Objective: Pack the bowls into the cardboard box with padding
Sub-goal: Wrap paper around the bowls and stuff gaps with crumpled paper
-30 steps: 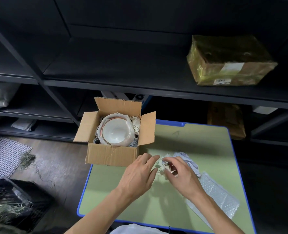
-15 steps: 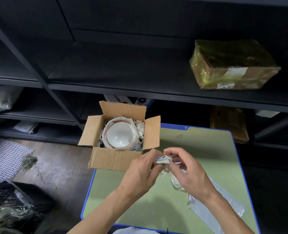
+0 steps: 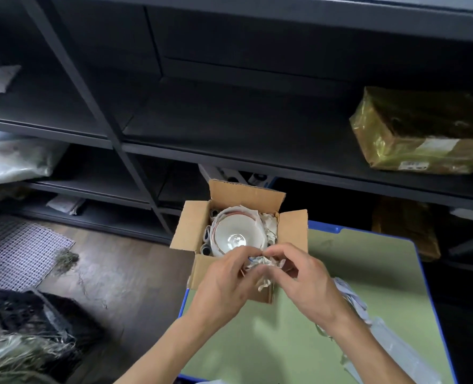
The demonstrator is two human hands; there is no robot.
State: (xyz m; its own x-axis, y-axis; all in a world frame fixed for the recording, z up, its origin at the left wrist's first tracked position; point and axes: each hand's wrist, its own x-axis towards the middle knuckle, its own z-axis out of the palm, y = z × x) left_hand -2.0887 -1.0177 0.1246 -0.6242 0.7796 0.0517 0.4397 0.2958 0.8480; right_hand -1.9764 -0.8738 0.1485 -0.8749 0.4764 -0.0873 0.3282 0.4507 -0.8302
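An open cardboard box stands on the far left corner of the green table. Inside it a white bowl with a thin reddish rim sits upright, with paper padding packed around it. My left hand and my right hand meet just over the box's near edge. Both pinch one crumpled wad of paper between their fingertips. The box's near wall is partly hidden behind my hands.
More crumpled paper and a sheet of bubble wrap lie on the table to my right. Dark metal shelving stands behind, holding a yellow-taped parcel. A black crate with straw sits on the floor at left.
Both hands lifted the paper wad off the table and carried it up and left to the box's near edge. The view moved closer to the box.
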